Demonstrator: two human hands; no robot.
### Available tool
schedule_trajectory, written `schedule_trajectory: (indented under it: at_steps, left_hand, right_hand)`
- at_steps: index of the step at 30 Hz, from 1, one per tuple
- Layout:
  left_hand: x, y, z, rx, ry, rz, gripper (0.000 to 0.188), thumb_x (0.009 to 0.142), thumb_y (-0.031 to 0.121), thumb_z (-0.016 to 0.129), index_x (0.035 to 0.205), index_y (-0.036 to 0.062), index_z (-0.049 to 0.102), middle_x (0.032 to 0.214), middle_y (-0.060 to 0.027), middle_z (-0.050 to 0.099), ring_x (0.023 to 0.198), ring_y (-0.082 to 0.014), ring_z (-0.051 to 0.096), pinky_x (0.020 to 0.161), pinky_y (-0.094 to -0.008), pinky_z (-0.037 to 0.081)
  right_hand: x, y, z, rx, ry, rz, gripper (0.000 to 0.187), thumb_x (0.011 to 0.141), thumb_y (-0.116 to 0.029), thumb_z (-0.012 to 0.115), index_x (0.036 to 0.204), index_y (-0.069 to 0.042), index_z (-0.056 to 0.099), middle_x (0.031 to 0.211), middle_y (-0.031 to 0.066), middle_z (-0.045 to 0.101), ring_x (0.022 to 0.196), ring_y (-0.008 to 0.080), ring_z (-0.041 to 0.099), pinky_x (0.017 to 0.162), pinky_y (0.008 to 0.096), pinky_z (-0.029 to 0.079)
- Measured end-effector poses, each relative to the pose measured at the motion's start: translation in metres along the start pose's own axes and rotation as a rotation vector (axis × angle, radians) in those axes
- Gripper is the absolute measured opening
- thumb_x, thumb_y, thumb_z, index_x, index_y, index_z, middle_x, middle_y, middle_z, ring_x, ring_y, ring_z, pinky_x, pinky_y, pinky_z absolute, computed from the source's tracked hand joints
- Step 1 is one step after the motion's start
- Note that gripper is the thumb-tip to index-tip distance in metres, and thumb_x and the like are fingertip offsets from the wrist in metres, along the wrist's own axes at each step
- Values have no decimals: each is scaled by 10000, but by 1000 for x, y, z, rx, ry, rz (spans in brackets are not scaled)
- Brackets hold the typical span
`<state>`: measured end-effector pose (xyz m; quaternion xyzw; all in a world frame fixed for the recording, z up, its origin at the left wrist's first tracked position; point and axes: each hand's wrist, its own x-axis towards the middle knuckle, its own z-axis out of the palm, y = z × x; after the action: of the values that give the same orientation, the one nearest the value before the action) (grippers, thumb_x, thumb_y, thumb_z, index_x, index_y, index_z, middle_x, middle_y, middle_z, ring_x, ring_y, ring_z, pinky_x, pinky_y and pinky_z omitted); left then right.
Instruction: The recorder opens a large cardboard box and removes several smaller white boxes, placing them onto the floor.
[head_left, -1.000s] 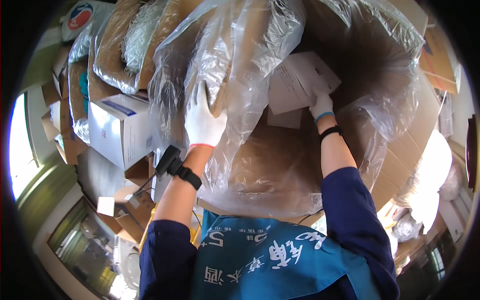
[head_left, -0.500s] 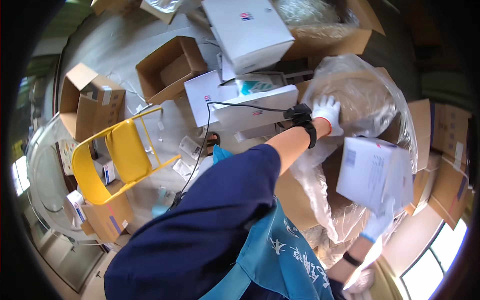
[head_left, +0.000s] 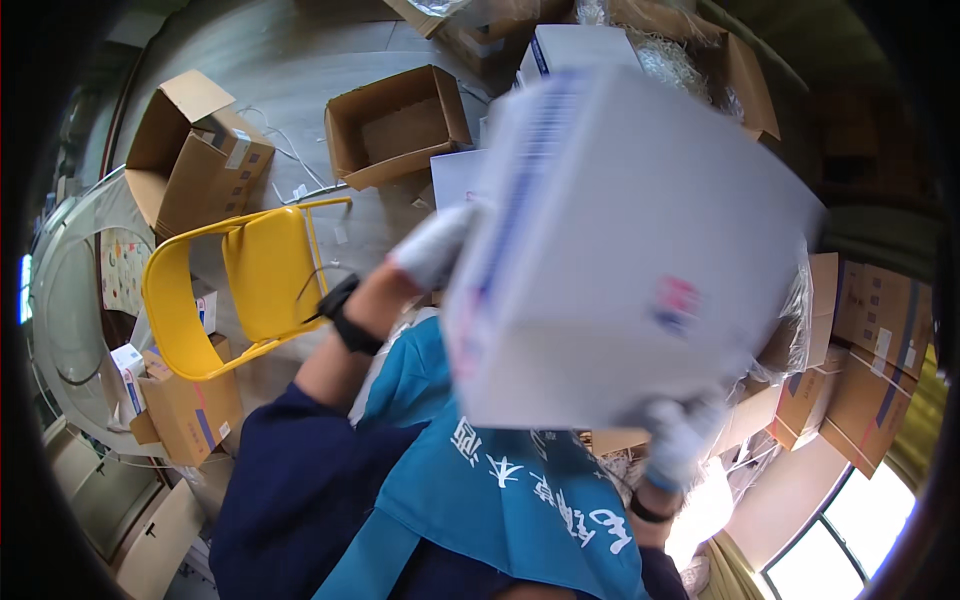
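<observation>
A large white carton (head_left: 640, 240) with blue and red print is raised close in front of me, blurred by motion. My left hand (head_left: 438, 248), in a white glove, is against its left side, its fingers partly hidden behind the carton. At the near right lower edge, my right hand (head_left: 682, 440), also gloved, grips the carton with curled fingers. The carton tilts and covers much of the middle of the view, including whatever lies under it.
A yellow folding chair (head_left: 262, 285) stands at the left. Open brown cartons (head_left: 395, 130) lie on the floor beyond. Stacked brown boxes (head_left: 870, 380) line the right side. Another white box (head_left: 585, 45) and a carton of shredded packing (head_left: 755, 85) are at the far side.
The white carton has come up from the lower right to the middle, nearer to me. My left hand has left the plastic-lined carton and moved left onto the white carton's side.
</observation>
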<state>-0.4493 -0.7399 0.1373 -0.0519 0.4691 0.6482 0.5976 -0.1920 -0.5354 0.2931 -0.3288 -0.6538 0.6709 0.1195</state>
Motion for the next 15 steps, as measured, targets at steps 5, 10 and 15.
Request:
schedule_trajectory:
  at_steps: [5,10,15]
  left_hand:
    - [-79,-68,-169,-126,508,208,496,1069,370,435,1450,53,458,1365,-58,562,1235,-161,543,1028,-283,449]
    - [-31,-132,-250,-411,468,186,587,1050,478,416,1456,55,449,1393,-62,547,1256,-163,530,1033,-292,444]
    - [62,-144,-255,-303,436,66,848,945,753,371,1489,104,422,1457,-81,514,1295,-204,505,1043,-320,428]
  right_hand:
    - [61,82,162,-416,-603,-201,408,826,-241,748,1097,51,658,844,214,689,768,349,689,680,382,539]
    - [91,156,217,-620,-556,-179,463,809,-386,756,1001,7,606,745,203,660,728,393,676,642,459,530]
    - [171,197,202,-970,-519,155,596,871,-430,667,1247,7,514,1066,254,681,983,427,668,864,500,522]
